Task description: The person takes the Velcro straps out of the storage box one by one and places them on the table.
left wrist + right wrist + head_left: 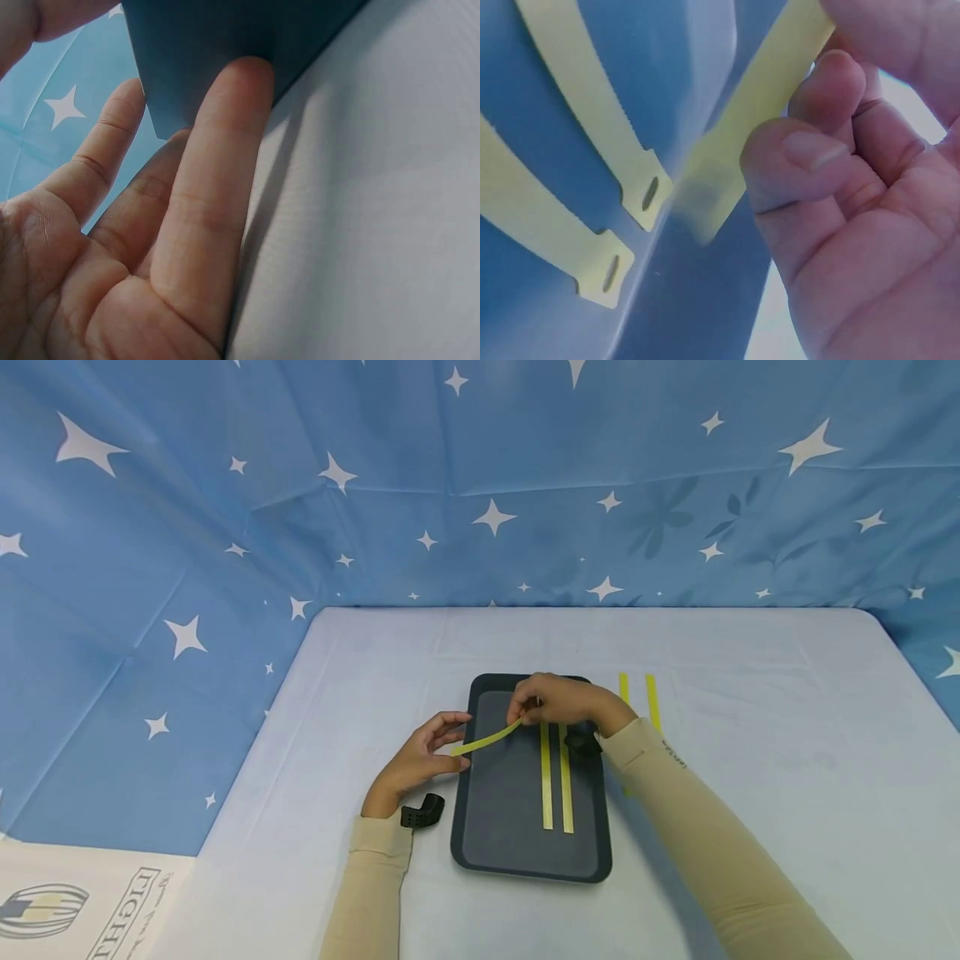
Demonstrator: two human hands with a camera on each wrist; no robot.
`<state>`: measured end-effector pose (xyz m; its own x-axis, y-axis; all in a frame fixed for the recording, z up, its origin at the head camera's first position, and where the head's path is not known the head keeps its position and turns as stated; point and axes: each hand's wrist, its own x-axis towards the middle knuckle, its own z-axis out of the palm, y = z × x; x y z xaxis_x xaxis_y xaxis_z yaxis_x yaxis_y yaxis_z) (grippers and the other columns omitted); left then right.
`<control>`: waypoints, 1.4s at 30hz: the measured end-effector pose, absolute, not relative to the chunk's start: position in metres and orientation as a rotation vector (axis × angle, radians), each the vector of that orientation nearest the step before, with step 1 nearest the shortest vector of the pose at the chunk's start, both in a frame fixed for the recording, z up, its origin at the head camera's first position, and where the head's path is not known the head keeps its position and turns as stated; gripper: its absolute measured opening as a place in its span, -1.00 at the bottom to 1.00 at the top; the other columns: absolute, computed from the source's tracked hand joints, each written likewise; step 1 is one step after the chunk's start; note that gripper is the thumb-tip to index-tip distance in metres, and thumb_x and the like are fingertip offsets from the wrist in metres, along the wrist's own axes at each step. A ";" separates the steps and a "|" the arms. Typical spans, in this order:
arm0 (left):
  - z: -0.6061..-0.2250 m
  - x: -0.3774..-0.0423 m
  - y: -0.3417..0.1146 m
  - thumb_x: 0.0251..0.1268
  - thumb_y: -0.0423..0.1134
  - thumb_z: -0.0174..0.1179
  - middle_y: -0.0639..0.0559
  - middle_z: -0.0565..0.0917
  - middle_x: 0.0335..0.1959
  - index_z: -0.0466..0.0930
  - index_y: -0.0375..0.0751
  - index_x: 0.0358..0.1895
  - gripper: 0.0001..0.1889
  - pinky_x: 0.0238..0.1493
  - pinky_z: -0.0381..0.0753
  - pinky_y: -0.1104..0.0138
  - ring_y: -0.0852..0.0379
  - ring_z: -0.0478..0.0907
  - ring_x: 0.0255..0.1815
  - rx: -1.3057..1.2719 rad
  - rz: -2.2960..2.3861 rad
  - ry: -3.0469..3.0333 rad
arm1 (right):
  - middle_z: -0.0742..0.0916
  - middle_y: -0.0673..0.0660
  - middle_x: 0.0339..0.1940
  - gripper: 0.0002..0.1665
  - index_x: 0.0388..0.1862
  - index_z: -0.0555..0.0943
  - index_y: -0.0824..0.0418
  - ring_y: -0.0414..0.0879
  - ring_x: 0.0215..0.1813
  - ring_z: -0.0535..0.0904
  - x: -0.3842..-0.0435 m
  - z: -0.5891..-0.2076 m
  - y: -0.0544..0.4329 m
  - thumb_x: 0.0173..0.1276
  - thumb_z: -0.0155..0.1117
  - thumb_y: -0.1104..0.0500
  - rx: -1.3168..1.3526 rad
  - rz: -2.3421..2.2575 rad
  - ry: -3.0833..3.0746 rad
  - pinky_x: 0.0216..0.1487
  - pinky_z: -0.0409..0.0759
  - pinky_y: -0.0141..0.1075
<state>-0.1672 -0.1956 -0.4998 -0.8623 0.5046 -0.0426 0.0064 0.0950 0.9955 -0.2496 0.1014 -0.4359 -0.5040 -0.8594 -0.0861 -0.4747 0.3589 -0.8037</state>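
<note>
My right hand [558,697] pinches one end of a yellow hook-and-loop cable tie [487,741] above the dark grey tray [495,852]. The tie slants down to the left, its other end near the left hand's thumb. With fingers spread and fairly straight, my left hand [420,758] is at the tray's left edge; in the left wrist view its fingertips meet the tray's outer wall [195,45]. Two more yellow ties [547,785] lie side by side lengthwise in the tray. Their slotted heads [646,193] show in the right wrist view.
Further yellow ties [652,697] lie on the white table [787,760] right of the tray, partly hidden by the right arm. A blue star-patterned cloth [525,468] hangs behind. Printed cream material [97,893] lies at lower left.
</note>
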 end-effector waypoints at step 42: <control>-0.498 -0.167 -0.196 0.31 -0.37 0.45 -0.36 0.37 0.58 0.34 -0.43 0.56 -0.22 0.50 0.38 -0.14 -0.35 0.36 0.57 0.468 1.814 1.998 | 0.67 0.25 -0.13 -0.76 0.17 0.53 0.51 0.00 -0.25 0.69 -0.231 -0.421 0.128 0.63 0.20 0.41 -0.728 -1.587 2.093 -0.07 0.77 0.06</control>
